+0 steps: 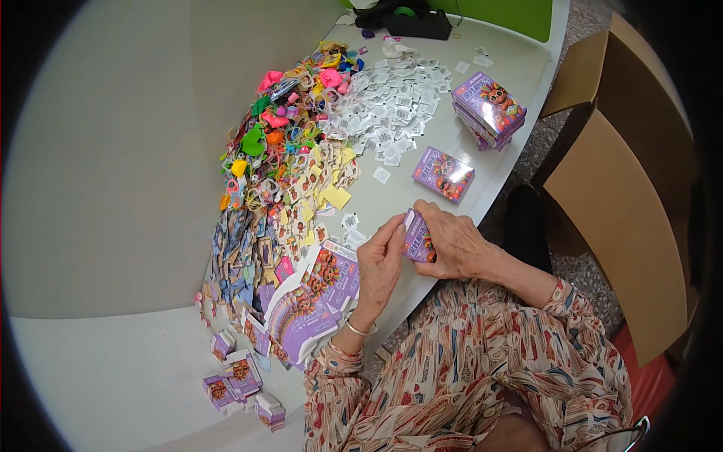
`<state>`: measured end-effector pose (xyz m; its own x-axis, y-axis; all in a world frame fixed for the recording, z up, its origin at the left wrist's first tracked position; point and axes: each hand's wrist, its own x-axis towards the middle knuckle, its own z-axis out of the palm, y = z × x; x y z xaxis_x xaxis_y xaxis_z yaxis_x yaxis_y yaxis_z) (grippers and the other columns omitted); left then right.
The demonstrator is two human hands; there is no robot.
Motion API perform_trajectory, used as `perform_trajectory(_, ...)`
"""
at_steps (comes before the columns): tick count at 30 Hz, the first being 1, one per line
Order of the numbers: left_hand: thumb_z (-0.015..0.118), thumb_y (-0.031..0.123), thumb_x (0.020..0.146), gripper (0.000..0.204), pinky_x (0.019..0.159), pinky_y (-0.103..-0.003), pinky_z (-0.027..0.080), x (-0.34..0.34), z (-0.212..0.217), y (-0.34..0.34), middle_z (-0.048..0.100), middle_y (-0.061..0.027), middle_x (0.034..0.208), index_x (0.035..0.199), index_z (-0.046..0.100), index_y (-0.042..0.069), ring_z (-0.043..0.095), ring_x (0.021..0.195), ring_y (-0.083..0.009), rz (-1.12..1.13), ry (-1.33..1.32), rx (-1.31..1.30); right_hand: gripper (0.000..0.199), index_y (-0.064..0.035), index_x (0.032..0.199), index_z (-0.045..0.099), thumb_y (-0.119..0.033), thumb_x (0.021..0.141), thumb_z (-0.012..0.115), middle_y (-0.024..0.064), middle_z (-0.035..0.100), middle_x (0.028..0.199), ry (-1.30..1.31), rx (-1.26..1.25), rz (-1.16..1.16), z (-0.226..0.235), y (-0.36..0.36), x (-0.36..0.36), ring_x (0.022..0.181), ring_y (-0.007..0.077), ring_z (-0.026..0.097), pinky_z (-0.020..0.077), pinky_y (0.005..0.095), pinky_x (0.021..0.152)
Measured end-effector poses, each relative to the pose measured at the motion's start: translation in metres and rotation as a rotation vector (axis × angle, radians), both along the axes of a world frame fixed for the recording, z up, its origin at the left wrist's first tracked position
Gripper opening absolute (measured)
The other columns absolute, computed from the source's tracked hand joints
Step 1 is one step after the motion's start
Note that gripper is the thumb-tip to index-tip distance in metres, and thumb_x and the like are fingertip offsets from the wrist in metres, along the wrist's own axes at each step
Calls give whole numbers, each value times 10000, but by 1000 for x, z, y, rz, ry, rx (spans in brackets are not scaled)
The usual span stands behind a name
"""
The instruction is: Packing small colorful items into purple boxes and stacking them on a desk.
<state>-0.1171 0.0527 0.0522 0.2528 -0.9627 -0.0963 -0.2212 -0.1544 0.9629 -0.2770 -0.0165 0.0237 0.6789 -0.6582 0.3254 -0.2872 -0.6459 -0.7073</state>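
Observation:
A small purple cardboard box (416,239) with a colourful cartoon picture is between my hands at the table's front edge. My right hand (458,242) wraps round its right side. The fingers of my left hand (379,265) press at its left upper edge, where a pale flap or edge shows. Just beyond lies another purple box (444,175), flat on the table. Farther right stands a stack of purple boxes (489,110). A fan of flat purple cartons (309,305) spreads to the left of my left hand.
Small white packets (388,105) form a heap at the back. Beside it are colourful small toys (275,128), printed cards (316,181) and bluish packets (239,252). Several small purple boxes (241,373) sit at lower left. An open brown carton (617,203) stands right; a black tape dispenser (410,21) is far back.

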Motion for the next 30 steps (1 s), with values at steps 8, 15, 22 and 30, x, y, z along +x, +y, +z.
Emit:
perform_trajectory(8, 487, -18, 923, 362, 798, -293, 500, -13, 4, 12, 642, -183, 1107, 1281, 526, -55, 638, 930, -204, -132, -475, -111, 884, 56, 1326, 272, -278, 666, 756, 240, 512, 986, 14, -22, -14, -3, 1, -3, 775, 410, 612, 517, 463, 626)
perform_trajectory(15, 428, -47, 905, 466, 937, -405, 471, -37, -13, 22, 525, -260, 1309, 1370, 398, -45, 559, 1176, -386, -50, -599, -255, 795, 35, 1327, 299, -275, 725, 715, 223, 504, 1030, 21, -104, -21, -7, 2, 0, 762, 383, 612, 516, 441, 606)
perform_trajectory(22, 471, 69, 948, 488, 1054, -415, 378, -28, -10, 16, 457, -247, 1378, 1402, 329, -37, 463, 1277, -379, -4, -187, -227, 851, 12, 1366, 303, -248, 690, 750, 255, 514, 1201, 56, -86, -85, 2, -5, -6, 1033, 407, 576, 522, 448, 774)
perform_trajectory(30, 758, 516, 718, 976, 1099, -540, 230, 107, -2, 66, 367, -309, 1405, 1432, 325, 9, 296, 1338, -479, -56, -1134, 179, 933, 58, 1390, 287, -292, 685, 788, 263, 377, 1400, 204, -352, -332, 13, -56, 2, 1222, 410, 439, 329, 488, 1051)
